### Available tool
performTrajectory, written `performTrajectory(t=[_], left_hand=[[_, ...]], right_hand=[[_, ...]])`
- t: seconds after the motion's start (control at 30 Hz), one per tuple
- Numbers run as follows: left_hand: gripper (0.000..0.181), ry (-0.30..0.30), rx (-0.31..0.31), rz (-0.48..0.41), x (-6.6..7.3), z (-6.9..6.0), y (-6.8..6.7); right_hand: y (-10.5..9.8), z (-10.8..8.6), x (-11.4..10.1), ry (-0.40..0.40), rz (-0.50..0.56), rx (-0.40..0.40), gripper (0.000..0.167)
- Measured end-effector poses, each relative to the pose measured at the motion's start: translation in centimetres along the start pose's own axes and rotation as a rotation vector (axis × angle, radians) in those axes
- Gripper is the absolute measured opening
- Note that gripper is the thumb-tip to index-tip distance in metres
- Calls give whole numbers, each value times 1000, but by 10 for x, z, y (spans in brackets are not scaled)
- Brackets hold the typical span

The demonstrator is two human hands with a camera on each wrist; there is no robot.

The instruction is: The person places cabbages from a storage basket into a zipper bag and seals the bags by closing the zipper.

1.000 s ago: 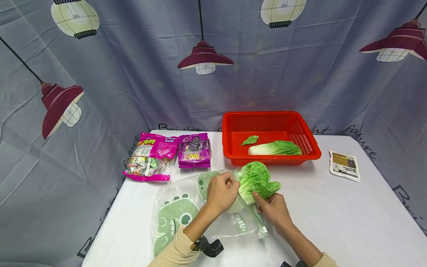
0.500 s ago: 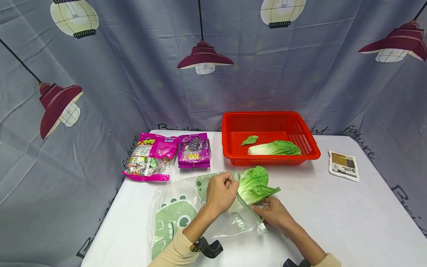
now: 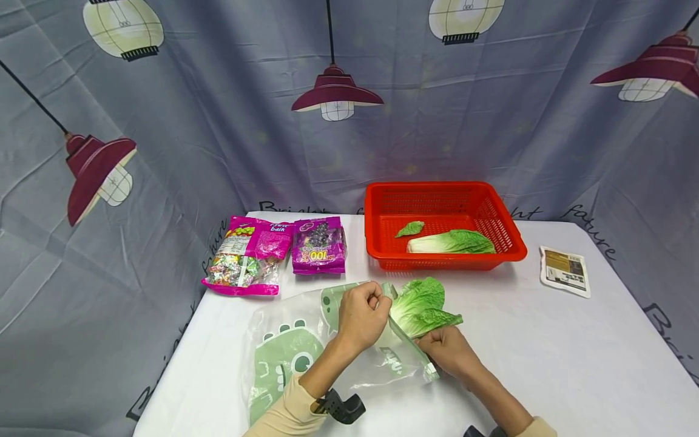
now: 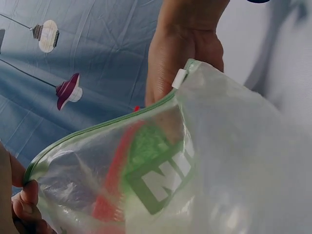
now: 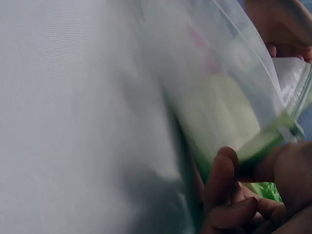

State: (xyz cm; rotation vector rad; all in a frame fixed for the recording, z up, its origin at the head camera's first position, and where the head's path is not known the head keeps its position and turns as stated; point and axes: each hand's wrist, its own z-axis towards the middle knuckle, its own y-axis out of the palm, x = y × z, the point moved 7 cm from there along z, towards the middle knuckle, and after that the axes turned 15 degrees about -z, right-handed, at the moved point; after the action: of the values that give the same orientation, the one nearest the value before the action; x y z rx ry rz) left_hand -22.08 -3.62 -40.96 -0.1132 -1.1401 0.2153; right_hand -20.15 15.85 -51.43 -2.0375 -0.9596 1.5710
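At the right-hand mouth of the clear bag (image 3: 363, 367), the lettuce (image 3: 423, 303) lies with its long axis slanting from far right to near left. The left hand (image 3: 363, 312) pinches the mouth's far edge; the right hand (image 3: 449, 351) appears nearer the lettuce, but whether its fingers grip anything cannot be told.

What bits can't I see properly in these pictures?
Head view: base of the lettuce, hidden by the left hand and bag.
Head view: small print on the white packet, too tiny to read.
Left wrist view: part of the left hand, cut off by the left edge.
Right wrist view: pink patch behind the bag, too blurred to name.
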Motion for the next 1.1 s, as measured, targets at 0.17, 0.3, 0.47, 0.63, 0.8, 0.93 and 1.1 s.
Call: performTrajectory(t=[0.17, 0.3, 0.47, 0.63, 0.8, 0.93, 1.1], left_hand=[[22, 14, 14, -26, 2, -1, -3], [23, 16, 17, -63, 6, -1, -6], [22, 38, 20, -97, 13, 0, -9], [22, 71, 25, -112, 21, 3, -12], [23, 79, 28, -130, 27, 5, -15], [23, 86, 29, -147, 31, 7, -17], [23, 113, 20, -171, 39, 11, -18]], right_hand=[[-15, -4, -11, -68, -83, 164, 15], [-27, -10, -20, -118, -137, 259, 15], [-42, -18, -32, -195, -170, 358, 15], [-57, -26, -40, -239, -196, 415, 11], [-72, -32, -48, -270, -205, 480, 9], [-85, -37, -52, -281, -207, 537, 10], [-100, -41, -57, -274, -202, 594, 10]])
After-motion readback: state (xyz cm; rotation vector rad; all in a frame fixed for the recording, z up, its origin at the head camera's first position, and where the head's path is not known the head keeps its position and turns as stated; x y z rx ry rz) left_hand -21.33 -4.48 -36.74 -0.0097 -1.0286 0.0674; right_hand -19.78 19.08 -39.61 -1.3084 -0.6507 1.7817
